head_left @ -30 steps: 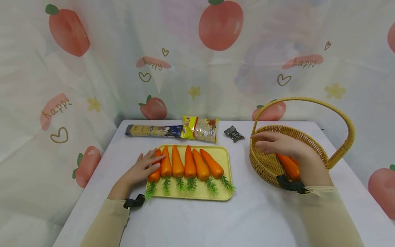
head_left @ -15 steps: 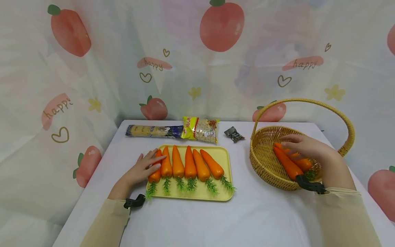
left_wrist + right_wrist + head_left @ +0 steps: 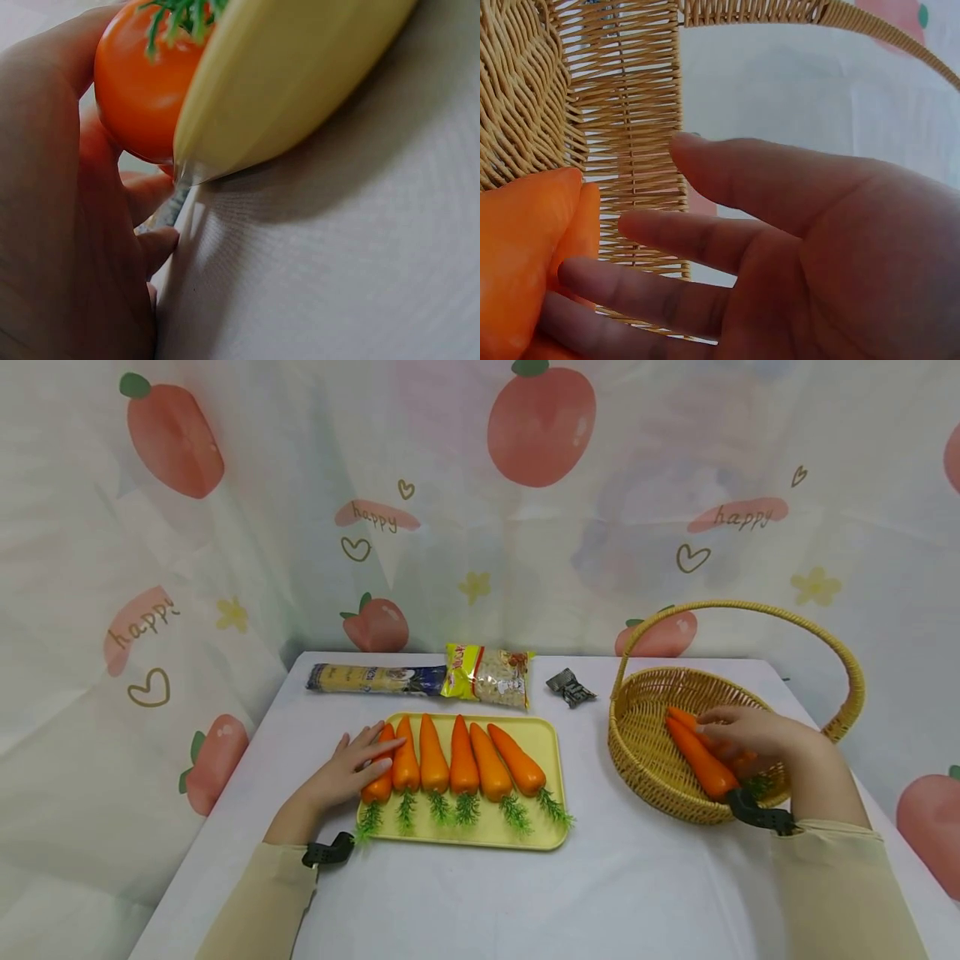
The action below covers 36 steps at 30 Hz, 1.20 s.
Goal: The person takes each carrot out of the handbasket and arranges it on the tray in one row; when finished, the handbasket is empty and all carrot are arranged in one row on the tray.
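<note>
In the head view my left hand [image 3: 351, 772] lies over the leftmost carrot [image 3: 377, 789] on a yellow tray [image 3: 468, 833], a fingertip reaching the neighbouring carrot. Several carrots [image 3: 463, 756] with green tops lie side by side there. The left wrist view shows the orange root end [image 3: 142, 90] beside the hand, past the tray's underside [image 3: 292, 90]. My right hand [image 3: 757, 735] is inside the wicker basket [image 3: 637, 777], above an orange carrot [image 3: 701, 760] and others partly hidden beneath it. In the right wrist view its fingers extend towards the carrots [image 3: 517, 255], thumb apart.
Behind the tray lie a long pasta packet [image 3: 375, 678], a yellow-and-clear bag [image 3: 487, 675] and a small dark wrapped packet [image 3: 572, 687]. The basket's tall handle [image 3: 750, 607] arches over its opening. A patterned cloth [image 3: 465, 552] hangs behind the table.
My right hand has moved right from the basket's left rim to over the carrots inside, uncovering more of them, then lowered slightly. The left hand stays on the leftmost carrot.
</note>
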Each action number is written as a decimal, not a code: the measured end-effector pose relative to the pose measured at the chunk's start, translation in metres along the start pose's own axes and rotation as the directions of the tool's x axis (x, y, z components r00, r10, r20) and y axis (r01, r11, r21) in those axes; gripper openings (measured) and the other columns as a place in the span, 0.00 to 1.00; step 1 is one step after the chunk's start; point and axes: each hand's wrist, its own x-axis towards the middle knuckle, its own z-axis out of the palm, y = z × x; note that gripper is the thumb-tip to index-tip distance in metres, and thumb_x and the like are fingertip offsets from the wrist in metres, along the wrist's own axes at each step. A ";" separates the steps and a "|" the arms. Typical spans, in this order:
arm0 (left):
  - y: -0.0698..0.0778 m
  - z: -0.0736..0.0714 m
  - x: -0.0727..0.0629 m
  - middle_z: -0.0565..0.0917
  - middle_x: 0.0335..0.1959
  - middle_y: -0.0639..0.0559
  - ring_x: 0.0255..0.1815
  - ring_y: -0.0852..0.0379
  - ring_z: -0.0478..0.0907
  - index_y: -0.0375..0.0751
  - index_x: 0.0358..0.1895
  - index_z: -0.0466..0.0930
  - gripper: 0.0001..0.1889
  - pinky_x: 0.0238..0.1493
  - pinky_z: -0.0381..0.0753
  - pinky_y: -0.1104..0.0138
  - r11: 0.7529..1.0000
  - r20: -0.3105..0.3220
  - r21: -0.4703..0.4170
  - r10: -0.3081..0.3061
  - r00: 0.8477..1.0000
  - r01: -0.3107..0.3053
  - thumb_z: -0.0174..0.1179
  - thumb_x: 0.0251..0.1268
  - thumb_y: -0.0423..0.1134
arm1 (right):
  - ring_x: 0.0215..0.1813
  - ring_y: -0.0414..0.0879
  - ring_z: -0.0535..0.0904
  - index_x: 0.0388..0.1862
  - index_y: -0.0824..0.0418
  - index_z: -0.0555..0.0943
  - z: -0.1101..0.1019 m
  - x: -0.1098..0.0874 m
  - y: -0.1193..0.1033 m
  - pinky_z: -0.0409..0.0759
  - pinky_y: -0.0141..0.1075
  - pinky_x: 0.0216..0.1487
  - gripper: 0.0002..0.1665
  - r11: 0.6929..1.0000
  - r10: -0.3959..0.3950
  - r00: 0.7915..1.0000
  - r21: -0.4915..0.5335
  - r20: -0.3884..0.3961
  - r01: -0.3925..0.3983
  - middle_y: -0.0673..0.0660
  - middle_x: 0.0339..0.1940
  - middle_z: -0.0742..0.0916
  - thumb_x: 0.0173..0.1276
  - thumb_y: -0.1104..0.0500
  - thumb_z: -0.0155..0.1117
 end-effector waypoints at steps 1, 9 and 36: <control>0.000 0.000 0.000 0.49 0.82 0.43 0.81 0.34 0.41 0.64 0.73 0.67 0.25 0.77 0.27 0.38 1.000 0.001 -0.001 -0.002 1.000 0.002 0.48 0.75 0.58 | 0.56 0.58 0.81 0.76 0.72 0.51 0.001 0.000 0.000 0.86 0.51 0.48 0.42 1.000 -0.002 1.000 0.014 0.006 0.002 0.76 0.63 0.74 0.79 0.44 0.48; 0.002 0.000 -0.001 0.49 0.82 0.44 0.82 0.35 0.41 0.64 0.72 0.67 0.25 0.77 0.27 0.39 1.000 0.001 -0.006 -0.006 1.000 0.007 0.48 0.75 0.59 | 0.51 0.53 0.82 0.77 0.68 0.53 0.010 0.000 -0.004 0.87 0.51 0.46 0.43 0.994 -0.034 0.999 0.103 0.035 0.030 0.75 0.67 0.72 0.77 0.44 0.54; 0.000 0.001 0.000 0.49 0.82 0.44 0.81 0.35 0.42 0.64 0.72 0.67 0.25 0.77 0.27 0.38 1.000 -0.004 0.002 0.005 1.000 -0.005 0.48 0.75 0.59 | 0.53 0.57 0.82 0.78 0.59 0.54 0.015 0.028 -0.009 0.86 0.56 0.46 0.37 0.979 -0.135 0.956 0.186 0.260 0.087 0.65 0.63 0.77 0.77 0.51 0.54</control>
